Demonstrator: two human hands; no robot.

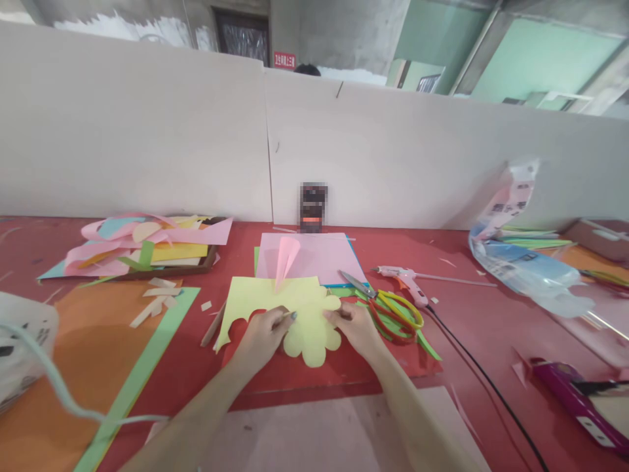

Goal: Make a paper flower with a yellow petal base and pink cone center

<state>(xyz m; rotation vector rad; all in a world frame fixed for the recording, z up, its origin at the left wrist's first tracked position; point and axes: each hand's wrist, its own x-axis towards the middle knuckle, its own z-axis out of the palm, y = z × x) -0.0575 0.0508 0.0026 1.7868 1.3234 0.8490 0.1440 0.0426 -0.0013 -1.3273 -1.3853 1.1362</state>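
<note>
A yellow paper flower (313, 331) with rounded petals is held up between my two hands. My left hand (268, 331) pinches its left edge, and my right hand (354, 322) pinches its right edge. Behind it lies a yellow paper sheet (260, 292) with curved pieces cut out of its lower edge. A pink paper cone (285, 257) stands just beyond that sheet. To the right of my right hand are scissors with yellow handles (400, 308) and red handles, lying over green paper scraps.
A pink glue gun (400, 274) with its black cord lies at right. A tray (204, 265) piled with coloured scraps is at back left. Orange sheets (93, 328) and a white cable (63, 390) lie left. A plastic bag (531, 262) and purple tool (580, 403) are right. A white partition (147, 131) stands behind.
</note>
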